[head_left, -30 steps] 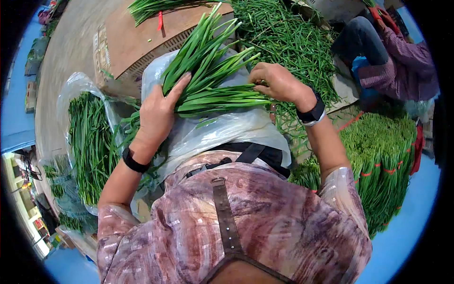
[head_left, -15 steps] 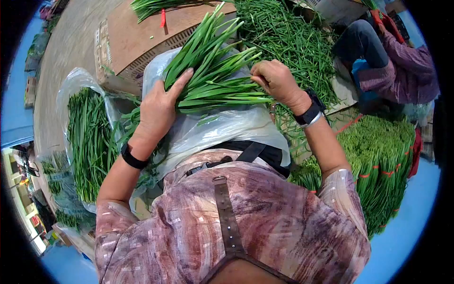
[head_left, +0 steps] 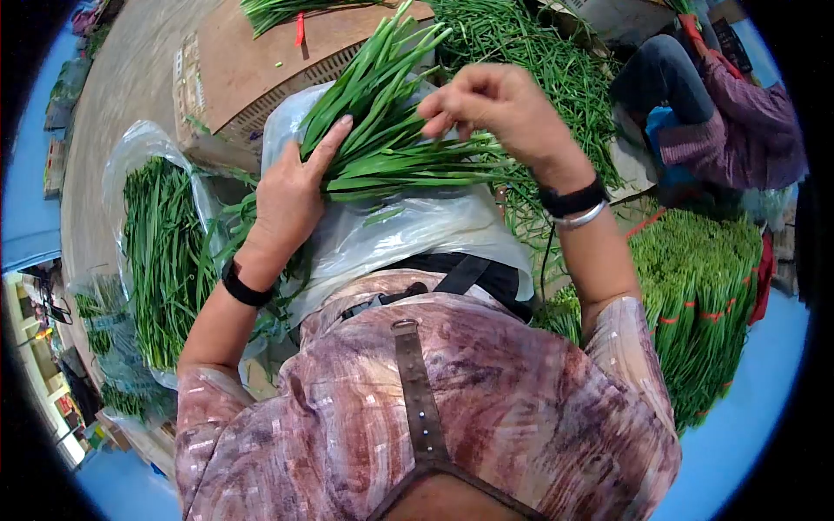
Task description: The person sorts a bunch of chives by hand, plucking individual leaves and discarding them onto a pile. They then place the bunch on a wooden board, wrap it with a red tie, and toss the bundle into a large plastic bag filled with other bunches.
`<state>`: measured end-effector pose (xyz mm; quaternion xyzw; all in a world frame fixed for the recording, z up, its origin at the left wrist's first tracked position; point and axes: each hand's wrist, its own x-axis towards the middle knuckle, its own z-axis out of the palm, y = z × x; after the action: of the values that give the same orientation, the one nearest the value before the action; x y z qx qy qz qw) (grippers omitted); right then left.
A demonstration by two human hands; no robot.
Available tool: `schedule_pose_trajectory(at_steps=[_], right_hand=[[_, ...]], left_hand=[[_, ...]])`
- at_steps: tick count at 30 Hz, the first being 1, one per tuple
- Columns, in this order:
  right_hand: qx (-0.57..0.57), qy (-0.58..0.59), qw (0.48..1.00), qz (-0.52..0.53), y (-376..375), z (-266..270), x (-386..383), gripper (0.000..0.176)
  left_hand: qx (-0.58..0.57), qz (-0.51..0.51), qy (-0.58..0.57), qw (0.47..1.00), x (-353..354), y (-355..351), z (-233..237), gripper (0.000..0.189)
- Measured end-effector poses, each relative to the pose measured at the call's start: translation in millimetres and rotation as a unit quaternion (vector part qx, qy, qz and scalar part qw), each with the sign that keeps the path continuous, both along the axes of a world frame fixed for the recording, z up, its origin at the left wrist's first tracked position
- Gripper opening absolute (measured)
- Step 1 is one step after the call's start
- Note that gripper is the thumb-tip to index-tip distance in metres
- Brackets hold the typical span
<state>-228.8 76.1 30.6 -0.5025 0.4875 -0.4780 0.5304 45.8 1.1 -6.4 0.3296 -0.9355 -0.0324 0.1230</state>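
Observation:
My left hand (head_left: 291, 193) is wrapped round a loose bunch of garlic chives (head_left: 382, 143), its thumb lying along the top of the leaves. The bunch fans out to the upper right over a clear plastic sheet (head_left: 400, 233) on my lap. Over the right-hand ends of the leaves hovers my right hand (head_left: 508, 113), its fingers curled and thumb and forefinger pinched. Whether anything is between those fingertips I cannot make out.
At my left an open plastic bag holds more chives (head_left: 165, 260). A cardboard-topped crate (head_left: 287, 52) stands ahead. Loose green stalks (head_left: 521, 78) are heaped beyond my right hand. Red-banded bundles (head_left: 695, 295) stand at right, near a seated person (head_left: 738, 122).
My right hand has risen and moved inward from the outer leaf ends to above the bunch. My left hand keeps its hold almost unmoved.

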Motion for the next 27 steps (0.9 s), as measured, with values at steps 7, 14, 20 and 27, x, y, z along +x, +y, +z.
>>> schedule_pose_trajectory(at_steps=[7, 14, 20, 27], right_hand=[[-0.002, -0.158, 0.981, -0.115, 46, -31, -138, 0.021], [0.223, 0.135, 0.951, -0.166, 76, -101, -96, 0.03], [-0.018, 0.161, 0.986, -0.049, 71, -139, -25, 0.026], [-0.111, 0.314, 0.927, -0.175, 85, -131, -30, 0.015]], left_hand=[[0.005, 0.005, 0.055, 0.998, 1, 2, 0, 0.075], [0.036, 0.009, 0.091, 0.995, 8, -3, -12, 0.078], [0.057, 0.016, 0.083, 0.995, 6, -8, -12, 0.077], [0.055, 0.02, 0.084, 0.995, 10, -9, -14, 0.079]])
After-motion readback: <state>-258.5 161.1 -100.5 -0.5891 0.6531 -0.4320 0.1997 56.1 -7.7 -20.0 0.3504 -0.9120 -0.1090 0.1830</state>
